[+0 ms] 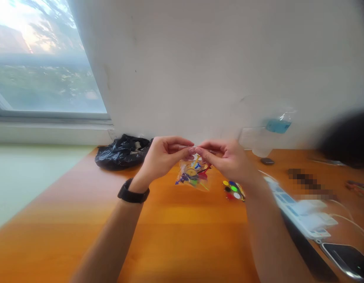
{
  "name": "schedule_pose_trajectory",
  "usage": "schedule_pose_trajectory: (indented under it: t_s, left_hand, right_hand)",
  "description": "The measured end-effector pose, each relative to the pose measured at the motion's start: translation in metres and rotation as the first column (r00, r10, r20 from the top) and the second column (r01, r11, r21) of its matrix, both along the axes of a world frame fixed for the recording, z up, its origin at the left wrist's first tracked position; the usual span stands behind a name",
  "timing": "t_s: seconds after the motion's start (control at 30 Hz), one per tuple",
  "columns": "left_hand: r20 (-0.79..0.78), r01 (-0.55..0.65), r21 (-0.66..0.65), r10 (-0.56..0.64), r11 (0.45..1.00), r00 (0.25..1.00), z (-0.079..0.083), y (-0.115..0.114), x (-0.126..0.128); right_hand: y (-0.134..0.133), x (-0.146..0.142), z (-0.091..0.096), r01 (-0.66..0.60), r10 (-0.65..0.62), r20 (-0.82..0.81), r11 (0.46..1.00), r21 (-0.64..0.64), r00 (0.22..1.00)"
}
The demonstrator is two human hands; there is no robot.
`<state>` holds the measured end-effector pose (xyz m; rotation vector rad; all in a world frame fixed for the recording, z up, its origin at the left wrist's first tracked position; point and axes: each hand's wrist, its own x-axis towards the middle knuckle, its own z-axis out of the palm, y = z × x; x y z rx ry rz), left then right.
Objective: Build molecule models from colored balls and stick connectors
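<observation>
Fingertips of both hands meet at the top edge of a small clear plastic bag. The left hand and the right hand are each closed in a thumb-and-finger pinch on that strip, almost touching one another at the middle. Held by its mouth this way, the bag hangs free just above the orange wooden table, and its load of bright bits, yellow, blue, red and green, sags to the bottom; the pieces are too small and blurred to identify. Both wrists are lifted clear of the tabletop, so only the two pinches carry the bag. A black wristband circles the left wrist. Just beside the right wrist, lying on the wood, is a cluster of coloured round discs, near the bag but apart from it. Further right a white power strip runs alongside the forearm, with a dark phone face up near the table's corner. Back against the wall sit a crumpled black plastic bag on the left and a clear bottle with a blue label on the right, both well out of the hands' way, and a window lights the scene from the left.
</observation>
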<state>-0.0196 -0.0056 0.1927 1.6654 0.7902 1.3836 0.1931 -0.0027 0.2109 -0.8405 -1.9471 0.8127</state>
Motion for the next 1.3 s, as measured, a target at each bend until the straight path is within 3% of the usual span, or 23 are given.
schedule_pose_trajectory:
  t_s: [0.17,0.37,0.5,0.63,0.9,1.1,1.3]
  left_hand:
    - [-0.029,-0.024,-0.039,0.023,0.999,0.999,0.004,-0.003,-0.006]
    - [0.042,-0.078,0.0,0.078,0.997,0.996,0.005,-0.001,-0.012]
    - [0.063,-0.147,0.045,0.144,0.988,0.987,0.005,0.001,-0.014]
    - [0.038,-0.117,0.043,0.115,0.992,0.993,0.007,-0.001,-0.015]
    - [-0.107,0.088,-0.008,-0.088,0.996,0.99,0.007,0.0,-0.027]
    - [-0.085,0.028,0.04,-0.024,0.999,0.996,0.006,-0.001,-0.027]
    - [-0.03,-0.014,0.084,0.016,0.996,0.999,0.005,-0.004,-0.027]
  right_hand:
    - [0.013,0.012,-0.003,0.002,-0.002,-0.003,0.999,-0.051,1.0]
    - [0.019,0.013,-0.003,0.075,-0.071,-0.182,0.997,0.015,0.981]
    - [0.015,0.006,-0.001,0.024,-0.024,-0.203,1.0,-0.003,0.979]
    - [0.015,0.002,-0.003,0.025,-0.028,-0.201,1.0,-0.014,0.979]
    - [0.024,0.008,-0.009,0.025,-0.027,-0.196,1.0,-0.016,0.98]
    - [0.023,0.019,-0.01,-0.039,0.04,-0.166,0.999,0.013,0.985]
    - [0.025,0.016,-0.012,-0.069,0.081,-0.284,0.996,0.049,0.955]
